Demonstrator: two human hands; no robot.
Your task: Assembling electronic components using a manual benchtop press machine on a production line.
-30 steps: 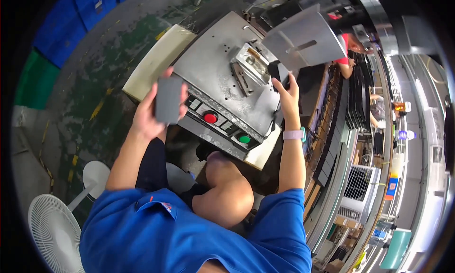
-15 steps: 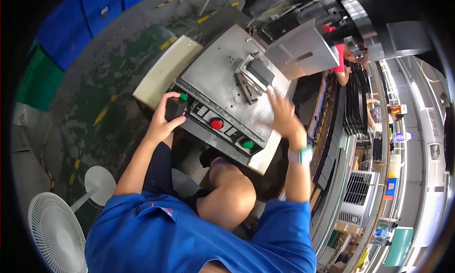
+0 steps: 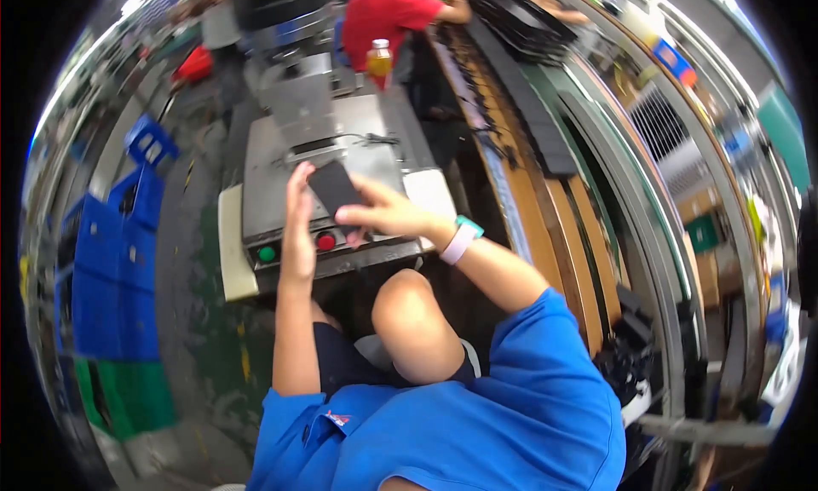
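I have the right hand point(image 3: 383, 208) grasping the dark block point(image 3: 333, 184) at its near end. The left hand point(image 3: 298, 232) stands loose, fingers straight, by the block's left side; I can't tell whether it touches. Just left of it sits a green button point(image 3: 267, 254).

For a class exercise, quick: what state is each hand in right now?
Left hand: open, beside the block; contact unclear.
Right hand: closed, holding the block.

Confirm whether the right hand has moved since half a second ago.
Yes: the right hand has drawn back and now sits closer to the red button.
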